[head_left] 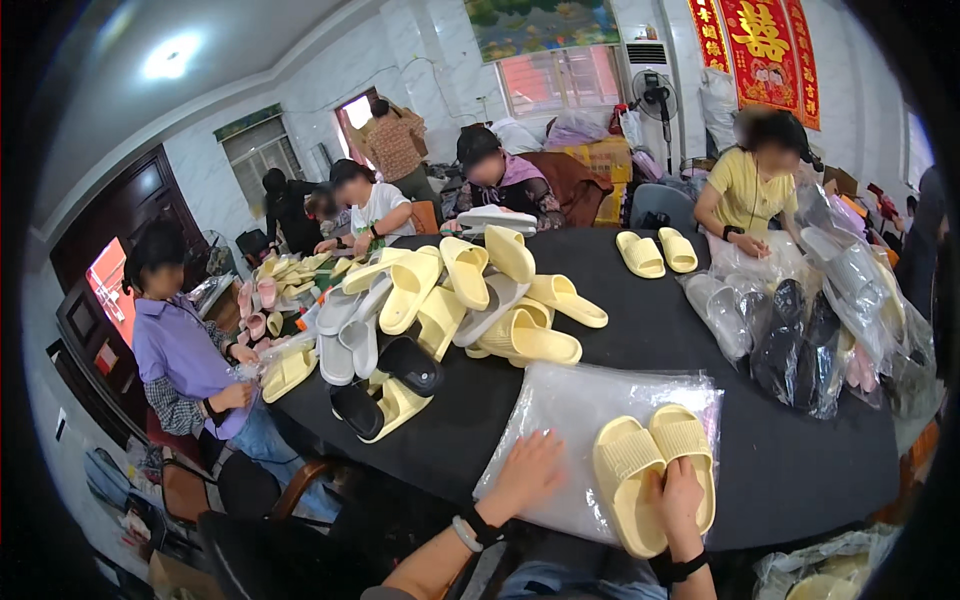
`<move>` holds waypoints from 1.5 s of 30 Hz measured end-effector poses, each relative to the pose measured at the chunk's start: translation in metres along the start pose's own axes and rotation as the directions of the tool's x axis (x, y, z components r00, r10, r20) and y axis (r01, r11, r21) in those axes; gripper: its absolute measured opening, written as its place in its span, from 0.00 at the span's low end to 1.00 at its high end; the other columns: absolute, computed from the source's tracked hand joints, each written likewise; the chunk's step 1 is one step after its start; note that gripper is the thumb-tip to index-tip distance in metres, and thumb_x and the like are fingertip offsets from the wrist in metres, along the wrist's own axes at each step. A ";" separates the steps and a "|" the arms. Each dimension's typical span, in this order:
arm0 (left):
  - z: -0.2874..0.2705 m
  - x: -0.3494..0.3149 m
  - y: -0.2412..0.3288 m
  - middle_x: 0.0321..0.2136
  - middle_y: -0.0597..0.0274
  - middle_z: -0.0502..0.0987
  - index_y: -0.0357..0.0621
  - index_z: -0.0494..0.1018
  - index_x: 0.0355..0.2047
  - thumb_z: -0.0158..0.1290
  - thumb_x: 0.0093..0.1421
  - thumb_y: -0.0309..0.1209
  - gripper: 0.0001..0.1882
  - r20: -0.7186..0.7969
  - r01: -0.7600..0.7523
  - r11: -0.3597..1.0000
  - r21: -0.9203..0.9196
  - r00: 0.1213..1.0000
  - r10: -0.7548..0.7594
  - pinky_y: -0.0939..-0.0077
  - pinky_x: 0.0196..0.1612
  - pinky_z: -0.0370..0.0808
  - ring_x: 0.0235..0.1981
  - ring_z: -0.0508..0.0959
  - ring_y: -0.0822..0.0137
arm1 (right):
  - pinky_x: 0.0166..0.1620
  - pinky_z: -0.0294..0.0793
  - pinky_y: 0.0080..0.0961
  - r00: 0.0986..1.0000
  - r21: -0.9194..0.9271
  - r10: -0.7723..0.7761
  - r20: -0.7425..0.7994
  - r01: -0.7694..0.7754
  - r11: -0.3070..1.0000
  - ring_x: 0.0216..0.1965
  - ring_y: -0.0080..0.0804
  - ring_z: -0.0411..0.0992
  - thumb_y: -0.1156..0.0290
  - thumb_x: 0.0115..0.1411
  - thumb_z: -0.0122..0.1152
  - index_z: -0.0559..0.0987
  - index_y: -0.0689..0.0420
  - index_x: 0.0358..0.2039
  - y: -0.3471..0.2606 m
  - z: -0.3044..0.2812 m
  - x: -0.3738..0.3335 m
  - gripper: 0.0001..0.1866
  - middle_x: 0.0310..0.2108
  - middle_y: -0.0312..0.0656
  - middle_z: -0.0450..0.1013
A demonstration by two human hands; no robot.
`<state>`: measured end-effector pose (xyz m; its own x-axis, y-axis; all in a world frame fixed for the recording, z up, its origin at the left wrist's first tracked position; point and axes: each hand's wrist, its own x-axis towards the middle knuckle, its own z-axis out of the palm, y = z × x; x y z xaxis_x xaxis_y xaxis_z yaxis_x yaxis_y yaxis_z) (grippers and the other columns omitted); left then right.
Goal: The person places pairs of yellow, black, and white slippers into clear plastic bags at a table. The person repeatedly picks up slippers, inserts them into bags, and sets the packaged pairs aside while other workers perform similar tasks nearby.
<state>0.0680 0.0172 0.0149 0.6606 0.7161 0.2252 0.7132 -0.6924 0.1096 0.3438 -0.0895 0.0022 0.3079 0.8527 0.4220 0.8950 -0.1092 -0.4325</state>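
My left hand [530, 470] lies with fingers spread on a stack of clear plastic bags [570, 405], blurred a little by motion. My right hand [681, 494] grips a pair of pale yellow slide slippers [628, 480] by their inner edges, thumb on one and fingers on the other. The pair rests over the right part of the bag stack, toes pointing away from me. Beyond the bags is a heap of loose slippers [430, 300], mostly yellow with some grey and black ones.
A black-covered table [800, 460] spans the view. Another yellow pair [655, 254] stands at its far side. Bagged slippers [780, 330] pile up at the right, near a person in yellow [752, 195]. A person in purple [190, 340] handles slippers at the left. More people sit beyond.
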 end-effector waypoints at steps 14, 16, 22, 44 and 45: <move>0.027 -0.013 0.004 0.58 0.44 0.70 0.44 0.70 0.59 0.46 0.63 0.51 0.31 -0.114 0.043 0.999 -0.020 0.993 -0.045 0.41 0.68 0.48 0.62 0.65 0.43 | 0.31 0.74 0.44 0.987 0.271 -0.163 -0.007 0.159 0.949 0.32 0.52 0.74 0.67 0.58 0.62 0.74 0.62 0.37 -0.111 -0.060 0.045 0.12 0.39 0.50 0.71; 0.035 -0.012 0.000 0.57 0.46 0.71 0.45 0.71 0.58 0.47 0.62 0.51 0.30 -0.163 0.013 0.999 -0.034 0.987 -0.018 0.40 0.68 0.46 0.61 0.66 0.45 | 0.32 0.75 0.44 0.980 0.268 -0.201 0.006 0.192 0.944 0.32 0.52 0.74 0.66 0.59 0.61 0.74 0.62 0.36 -0.119 -0.041 0.052 0.12 0.39 0.51 0.71; 0.013 -0.010 0.007 0.57 0.52 0.72 0.49 0.71 0.59 0.46 0.62 0.53 0.31 0.047 0.050 0.989 0.138 0.997 -0.057 0.42 0.69 0.44 0.63 0.65 0.51 | 0.39 0.76 0.45 0.979 0.175 -0.126 0.161 0.097 0.980 0.39 0.52 0.74 0.63 0.59 0.62 0.75 0.62 0.41 -0.086 0.031 0.050 0.16 0.42 0.51 0.72; -0.008 -0.038 -0.046 0.68 0.45 0.56 0.47 0.61 0.66 0.54 0.59 0.43 0.36 -0.156 0.349 0.862 0.369 0.937 -0.312 0.37 0.68 0.46 0.69 0.56 0.49 | 0.61 0.61 0.45 0.997 0.364 -0.020 0.077 -0.009 0.931 0.58 0.54 0.64 0.63 0.62 0.55 0.69 0.67 0.58 0.007 -0.002 -0.012 0.28 0.56 0.56 0.68; -0.023 -0.038 -0.043 0.68 0.46 0.55 0.47 0.61 0.66 0.55 0.59 0.42 0.36 -0.158 0.366 0.831 0.419 0.931 -0.330 0.37 0.68 0.46 0.69 0.55 0.48 | 0.61 0.61 0.45 0.997 0.388 -0.033 0.063 0.006 0.922 0.58 0.54 0.64 0.63 0.62 0.55 0.69 0.66 0.57 0.005 -0.003 -0.011 0.27 0.56 0.55 0.68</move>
<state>0.0070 0.0172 0.0236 0.3423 0.8811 0.3264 0.9326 -0.2761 -0.2326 0.3462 -0.1014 -0.0025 0.2572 0.8862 0.3853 0.7019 0.1028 -0.7048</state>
